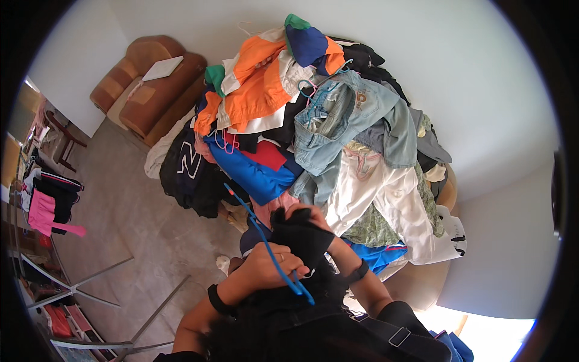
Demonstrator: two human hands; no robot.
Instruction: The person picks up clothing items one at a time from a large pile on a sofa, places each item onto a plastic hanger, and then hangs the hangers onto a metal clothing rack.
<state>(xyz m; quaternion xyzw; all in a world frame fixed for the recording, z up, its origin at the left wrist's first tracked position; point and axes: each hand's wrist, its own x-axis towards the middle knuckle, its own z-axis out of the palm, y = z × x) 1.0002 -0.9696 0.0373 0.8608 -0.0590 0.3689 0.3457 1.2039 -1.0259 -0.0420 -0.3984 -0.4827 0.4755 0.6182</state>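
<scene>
My left hand (276, 267) is closed around a blue clothes hanger (268, 240), which slants across in front of me. A black garment (301, 242) hangs bunched between my hands, and my right hand (312, 215) grips its upper edge. The black cloth hides part of the right hand's fingers. Just beyond my hands rises a big heap of clothes. Nearest in it are a pink garment (276, 206), a shiny blue garment (253, 169) and white trousers (362, 190). Light-blue denim (339, 122) and an orange jacket (258, 99) lie higher up.
A brown sofa (154, 86) with a white flat box (163, 69) stands at the back left. Metal rack legs (72, 288) spread over the floor at left. Pink shorts (41, 211) hang near the left rim. White wall borders the heap at right.
</scene>
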